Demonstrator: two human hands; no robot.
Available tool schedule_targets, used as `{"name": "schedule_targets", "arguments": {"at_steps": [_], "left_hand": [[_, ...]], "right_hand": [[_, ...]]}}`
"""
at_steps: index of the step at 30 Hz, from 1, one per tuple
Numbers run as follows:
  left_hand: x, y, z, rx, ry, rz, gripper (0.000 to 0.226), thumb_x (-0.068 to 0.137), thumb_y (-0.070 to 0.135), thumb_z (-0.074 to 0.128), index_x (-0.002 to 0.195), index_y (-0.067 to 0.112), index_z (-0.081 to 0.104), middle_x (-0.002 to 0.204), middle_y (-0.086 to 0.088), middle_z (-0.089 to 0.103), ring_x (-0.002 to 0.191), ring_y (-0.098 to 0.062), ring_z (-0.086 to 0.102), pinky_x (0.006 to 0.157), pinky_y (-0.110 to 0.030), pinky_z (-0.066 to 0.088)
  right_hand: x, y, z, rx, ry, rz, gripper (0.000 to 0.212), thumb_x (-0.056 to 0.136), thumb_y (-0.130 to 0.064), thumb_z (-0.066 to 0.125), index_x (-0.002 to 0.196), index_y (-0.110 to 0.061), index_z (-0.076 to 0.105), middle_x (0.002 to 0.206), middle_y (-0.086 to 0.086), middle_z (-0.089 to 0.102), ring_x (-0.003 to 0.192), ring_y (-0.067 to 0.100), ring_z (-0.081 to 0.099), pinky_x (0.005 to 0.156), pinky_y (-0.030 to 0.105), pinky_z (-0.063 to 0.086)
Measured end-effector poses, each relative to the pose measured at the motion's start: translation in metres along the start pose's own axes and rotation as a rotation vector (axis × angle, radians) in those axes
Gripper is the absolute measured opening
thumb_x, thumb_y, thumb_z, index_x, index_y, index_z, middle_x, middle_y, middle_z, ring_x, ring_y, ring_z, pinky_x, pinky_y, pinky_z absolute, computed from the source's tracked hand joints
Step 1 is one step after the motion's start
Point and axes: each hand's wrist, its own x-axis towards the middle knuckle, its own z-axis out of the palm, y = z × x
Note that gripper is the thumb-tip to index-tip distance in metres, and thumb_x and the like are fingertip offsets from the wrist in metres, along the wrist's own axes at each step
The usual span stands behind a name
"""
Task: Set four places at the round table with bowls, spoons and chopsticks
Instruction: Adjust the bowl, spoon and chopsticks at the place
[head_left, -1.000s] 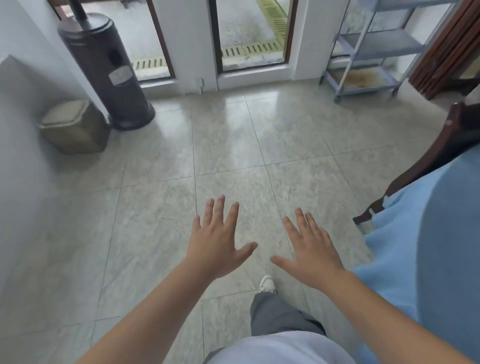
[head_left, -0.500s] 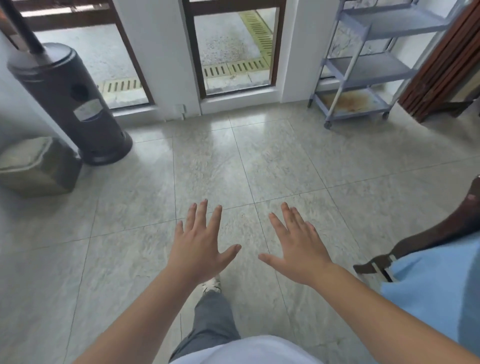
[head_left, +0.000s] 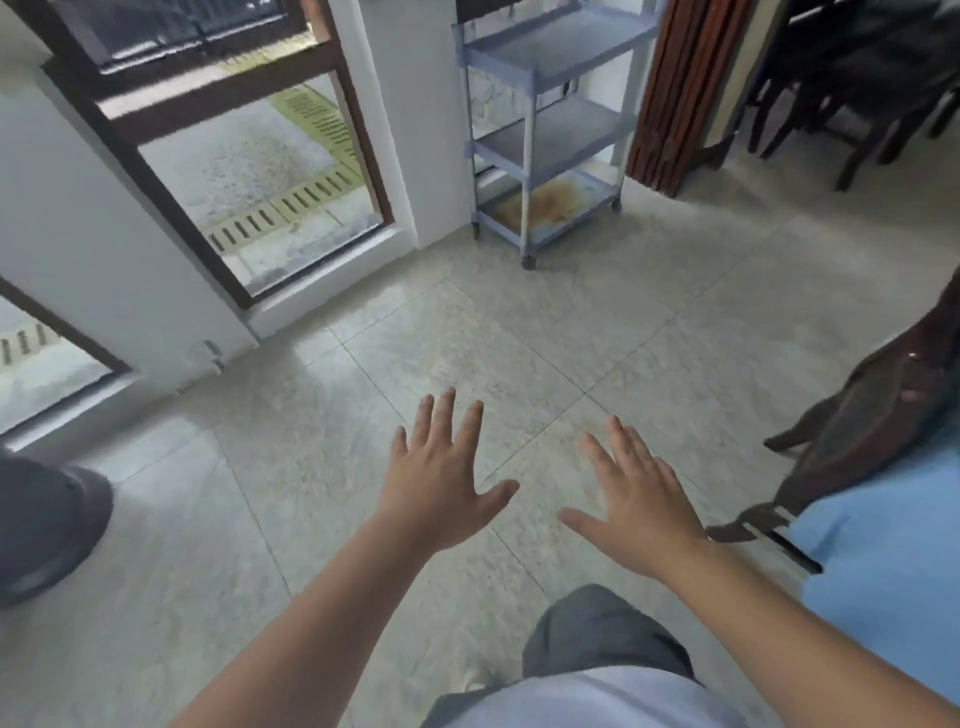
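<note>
Floor (head_left: 322, 499) beneath spread, apparently empty hands (head_left: 441, 483).

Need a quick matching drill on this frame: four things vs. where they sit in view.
Things:
1. shelf cart
2. blue tablecloth
3. left hand
4. dark round heater base

Places:
A. left edge, on the floor
B. top centre, by the glass door
C. lower right edge
D. centre, open over the tiles, holding nothing

Pairs: 1-B, 2-C, 3-D, 4-A
</note>
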Motion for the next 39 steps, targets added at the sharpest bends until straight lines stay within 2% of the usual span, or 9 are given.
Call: {"name": "schedule_targets", "arguments": {"at_steps": [9, 15, 20, 26, 30, 32, 35, 37, 39], "left_hand": [[0.246, 0.044, -0.011, 0.109, -0.027, 0.271, 0.099, 0.076, 0.085, 0.019, 0.154, 0.028, -0.004, 0.163, -0.007, -0.010, 0.149, -0.030, -0.009, 0.117, -0.056, 0.012], [0.376, 0.095, -0.034, 0.136, -0.056, 0.422, 0.101, 0.075, 0.087, 0.017, 0.154, 0.029, -0.007, 0.163, -0.005, -0.012, 0.149, -0.028, -0.013, 0.119, -0.054, 0.011], [0.492, 0.174, -0.027, 0.127, -0.076, 0.624, 0.102, 0.075, 0.087, 0.018, 0.154, 0.029, -0.007, 0.163, -0.004, -0.014, 0.149, -0.028, -0.014, 0.119, -0.053, 0.009], [0.626, 0.299, -0.008, 0.154, -0.115, 0.998, 0.101, 0.075, 0.088, 0.018, 0.154, 0.029, -0.004, 0.163, -0.004, -0.011, 0.149, -0.028, -0.011, 0.119, -0.053, 0.011], [0.675, 0.401, 0.001, 0.232, -0.186, 1.282, 0.099, 0.075, 0.086, 0.018, 0.151, 0.030, -0.008, 0.162, -0.003, -0.015, 0.149, -0.027, -0.012, 0.120, -0.051, 0.010], [0.682, 0.452, 0.006, 0.272, -0.213, 1.425, 0.098, 0.075, 0.085, 0.017, 0.151, 0.030, -0.008, 0.162, -0.002, -0.016, 0.149, -0.027, -0.012, 0.119, -0.052, 0.011], [0.675, 0.524, 0.021, 0.299, -0.255, 1.623, 0.097, 0.076, 0.083, 0.017, 0.153, 0.028, -0.002, 0.162, -0.003, -0.012, 0.149, -0.029, -0.008, 0.118, -0.054, 0.013], [0.668, 0.569, 0.035, 0.272, -0.279, 1.721, 0.096, 0.077, 0.081, 0.021, 0.154, 0.026, 0.004, 0.163, -0.006, -0.006, 0.149, -0.030, -0.003, 0.117, -0.054, 0.017], [0.662, 0.610, 0.053, 0.255, -0.298, 1.788, 0.095, 0.078, 0.079, 0.023, 0.154, 0.025, 0.006, 0.164, -0.007, -0.004, 0.150, -0.028, -0.003, 0.117, -0.054, 0.017]], "right_hand": [[0.154, 0.114, -0.047, 0.051, 0.014, 0.251, 0.106, 0.068, -0.090, 0.018, 0.152, -0.035, -0.016, 0.148, -0.004, -0.043, 0.145, 0.019, -0.029, 0.117, 0.050, -0.003], [0.224, 0.188, -0.113, 0.096, 0.069, 0.396, 0.106, 0.070, -0.091, 0.020, 0.152, -0.033, -0.013, 0.156, -0.002, -0.035, 0.146, 0.021, -0.025, 0.117, 0.051, -0.001], [0.258, 0.255, -0.145, 0.162, 0.150, 0.548, 0.104, 0.069, -0.090, 0.020, 0.151, -0.037, -0.016, 0.155, -0.003, -0.036, 0.145, 0.018, -0.028, 0.117, 0.051, -0.003], [0.276, 0.335, -0.161, 0.208, 0.278, 0.851, 0.104, 0.069, -0.090, 0.011, 0.151, -0.034, -0.019, 0.155, -0.001, -0.036, 0.139, 0.015, -0.038, 0.117, 0.048, -0.006], [0.259, 0.371, -0.177, 0.264, 0.437, 1.091, 0.097, 0.076, -0.086, 0.016, 0.153, -0.032, -0.008, 0.158, -0.006, -0.028, 0.141, 0.010, -0.032, 0.119, 0.041, 0.001], [0.244, 0.381, -0.181, 0.278, 0.511, 1.205, 0.093, 0.078, -0.086, 0.019, 0.152, -0.035, -0.002, 0.161, -0.007, -0.018, 0.145, 0.010, -0.022, 0.118, 0.037, 0.003], [0.219, 0.401, -0.178, 0.349, 0.552, 1.407, 0.090, 0.077, -0.085, 0.021, 0.151, -0.036, 0.002, 0.164, -0.004, -0.007, 0.150, 0.017, -0.006, 0.117, 0.041, 0.014], [0.205, 0.422, -0.168, 0.398, 0.587, 1.530, 0.092, 0.077, -0.083, 0.023, 0.152, -0.031, 0.013, 0.165, 0.000, 0.000, 0.151, 0.021, 0.003, 0.117, 0.043, 0.020], [0.193, 0.448, -0.154, 0.430, 0.607, 1.614, 0.092, 0.078, -0.082, 0.024, 0.153, -0.029, 0.017, 0.165, 0.000, 0.004, 0.151, 0.022, 0.005, 0.116, 0.042, 0.020]]}}
